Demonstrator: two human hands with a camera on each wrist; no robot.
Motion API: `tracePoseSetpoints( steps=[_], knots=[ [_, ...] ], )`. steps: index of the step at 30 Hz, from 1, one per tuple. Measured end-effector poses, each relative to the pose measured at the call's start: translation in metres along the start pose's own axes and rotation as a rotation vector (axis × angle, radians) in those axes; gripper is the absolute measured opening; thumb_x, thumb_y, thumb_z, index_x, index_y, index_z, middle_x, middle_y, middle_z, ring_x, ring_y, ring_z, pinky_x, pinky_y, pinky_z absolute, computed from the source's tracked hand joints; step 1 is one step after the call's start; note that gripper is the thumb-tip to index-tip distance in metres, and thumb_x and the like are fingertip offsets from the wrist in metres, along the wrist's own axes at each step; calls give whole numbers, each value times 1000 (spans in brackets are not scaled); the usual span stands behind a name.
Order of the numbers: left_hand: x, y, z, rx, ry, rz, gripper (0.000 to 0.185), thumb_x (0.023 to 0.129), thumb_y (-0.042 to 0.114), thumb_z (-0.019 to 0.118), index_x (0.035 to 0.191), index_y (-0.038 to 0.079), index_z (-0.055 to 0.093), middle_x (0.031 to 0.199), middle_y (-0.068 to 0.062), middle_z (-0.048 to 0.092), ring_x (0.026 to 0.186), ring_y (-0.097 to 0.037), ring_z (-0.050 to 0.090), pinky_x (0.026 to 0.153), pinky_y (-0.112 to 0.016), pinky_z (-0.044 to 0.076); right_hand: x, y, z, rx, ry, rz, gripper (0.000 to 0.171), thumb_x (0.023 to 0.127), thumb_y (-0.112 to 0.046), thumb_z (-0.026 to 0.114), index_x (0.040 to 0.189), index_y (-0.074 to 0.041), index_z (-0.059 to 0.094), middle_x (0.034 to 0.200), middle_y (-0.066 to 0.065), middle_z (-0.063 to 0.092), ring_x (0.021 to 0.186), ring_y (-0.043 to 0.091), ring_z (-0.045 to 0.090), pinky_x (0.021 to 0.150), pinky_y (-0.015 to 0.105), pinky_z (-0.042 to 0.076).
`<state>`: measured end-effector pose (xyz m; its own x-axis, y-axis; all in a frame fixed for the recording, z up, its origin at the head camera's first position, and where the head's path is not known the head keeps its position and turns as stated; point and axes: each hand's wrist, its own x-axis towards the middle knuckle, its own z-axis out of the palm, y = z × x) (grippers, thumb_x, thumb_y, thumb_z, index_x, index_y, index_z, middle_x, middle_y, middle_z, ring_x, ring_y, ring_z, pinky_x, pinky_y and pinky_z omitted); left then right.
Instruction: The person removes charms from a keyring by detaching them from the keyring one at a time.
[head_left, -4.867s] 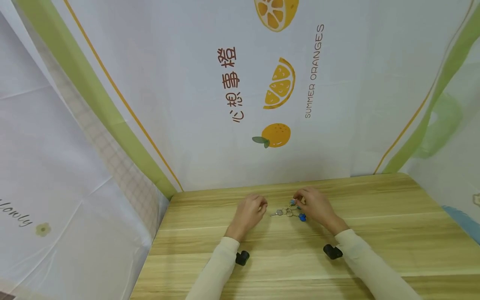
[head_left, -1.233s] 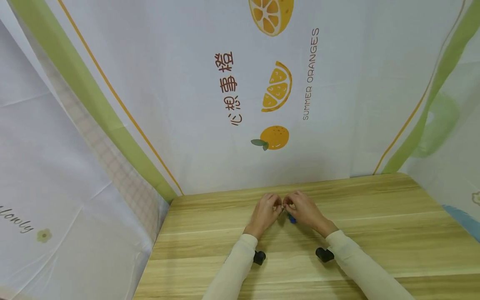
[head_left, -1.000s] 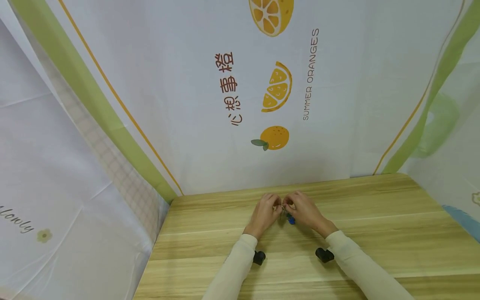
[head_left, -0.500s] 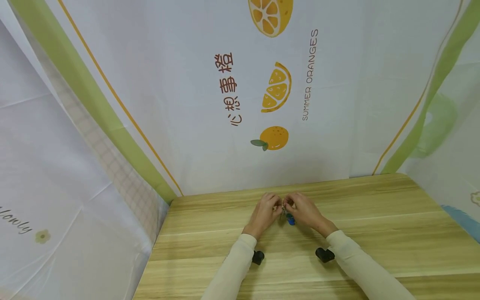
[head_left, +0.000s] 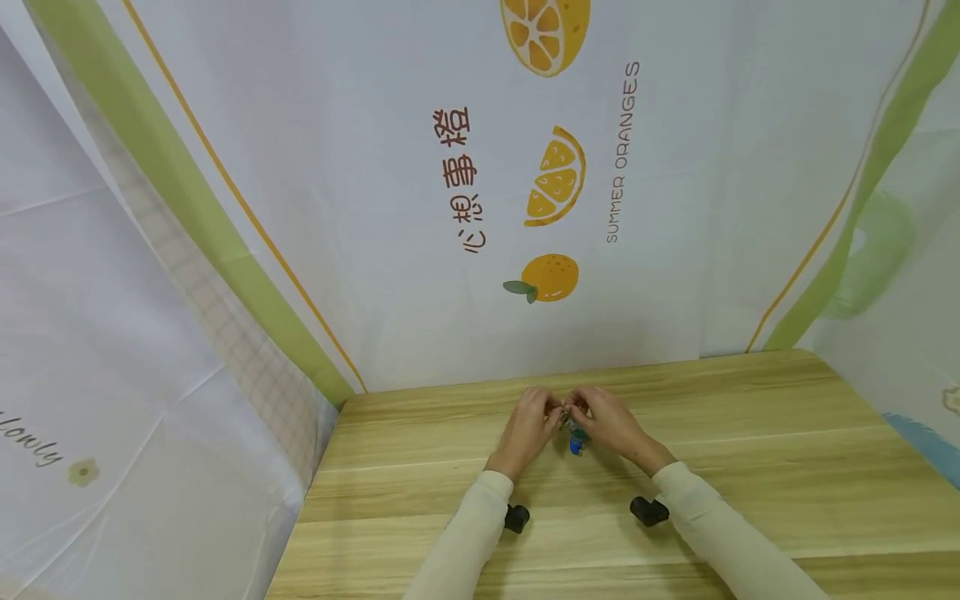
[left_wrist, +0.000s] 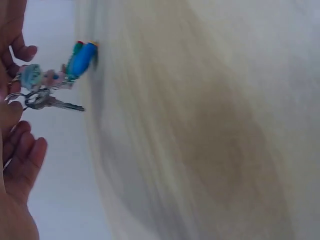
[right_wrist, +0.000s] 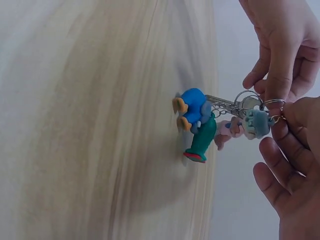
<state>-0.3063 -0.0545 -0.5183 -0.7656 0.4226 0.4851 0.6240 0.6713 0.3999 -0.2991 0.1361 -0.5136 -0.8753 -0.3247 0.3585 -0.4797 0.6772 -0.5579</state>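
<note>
Both hands meet over the far middle of the table, my left hand [head_left: 528, 421] and my right hand [head_left: 607, 425] pinching a bunch of keys at its rings between their fingertips. In the right wrist view a split ring [right_wrist: 274, 101] runs between the fingers of the two hands. A silver key [left_wrist: 65, 104] hangs from the rings. Beside it dangle small charms: a blue figure [right_wrist: 192, 100] with orange feet, a green piece [right_wrist: 202, 137] with a red end, and a pink figure with a pale teal head [right_wrist: 257, 123]. The fingers partly hide the rings.
The wood-grain table [head_left: 750, 467] extends toward me and to both sides. A white cloth [head_left: 397, 317] printed with oranges hangs behind its far edge. More cloth hangs at left and right. A black wrist camera [head_left: 516, 518] sits under the left wrist, another [head_left: 648, 510] under the right.
Earliest, the hands were apart and the keys lay on the table by the right hand. The hands have since come together with the keys held up; lately the blue charm has shifted slightly lower.
</note>
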Motion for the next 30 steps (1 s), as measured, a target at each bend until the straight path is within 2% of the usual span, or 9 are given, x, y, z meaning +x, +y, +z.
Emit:
tracePoseSetpoints(
  steps=[4,8,13,18,24,30],
  knots=[
    [-1,3,0,-79,-50,-73,10,105,16,67,105,10,75,104,-1,71,93,-11,65,79,-19,56,-2,1,1,-7,6,13,8,105,-15,68,108,-9,72,98,2,69,86,14,62,72,32,52],
    [-1,5,-2,-115,-84,-91,11,104,20,68,103,12,76,105,-1,72,95,-13,67,81,-20,57,-5,1,0,-9,-3,47,7,104,-15,69,109,-10,71,102,3,70,89,15,63,76,36,55],
    [-2,6,-4,-110,-90,-104,7,104,17,71,101,12,74,103,-1,71,95,-12,67,82,-21,57,-6,0,-2,-7,-7,49,7,104,-14,69,109,-10,73,104,5,72,89,16,65,76,37,57],
    [-2,6,-5,-106,-75,-94,7,104,17,70,99,12,71,101,-2,70,93,-13,66,81,-23,57,-5,-2,-1,-9,8,40,6,104,-15,70,106,-11,74,101,3,72,88,16,65,75,37,57],
    [-4,4,-6,-108,-71,-96,11,103,17,67,92,14,66,95,1,65,87,-9,57,77,-21,52,-2,-9,2,-91,35,-12,8,102,-17,73,103,-10,75,98,2,71,86,16,63,71,33,56],
    [-2,4,-7,-133,-57,-73,9,100,12,64,91,15,67,95,0,65,88,-11,55,76,-22,49,0,-11,-1,-117,37,46,6,103,-14,70,104,-10,74,95,2,68,82,12,56,66,28,48]
  ],
)
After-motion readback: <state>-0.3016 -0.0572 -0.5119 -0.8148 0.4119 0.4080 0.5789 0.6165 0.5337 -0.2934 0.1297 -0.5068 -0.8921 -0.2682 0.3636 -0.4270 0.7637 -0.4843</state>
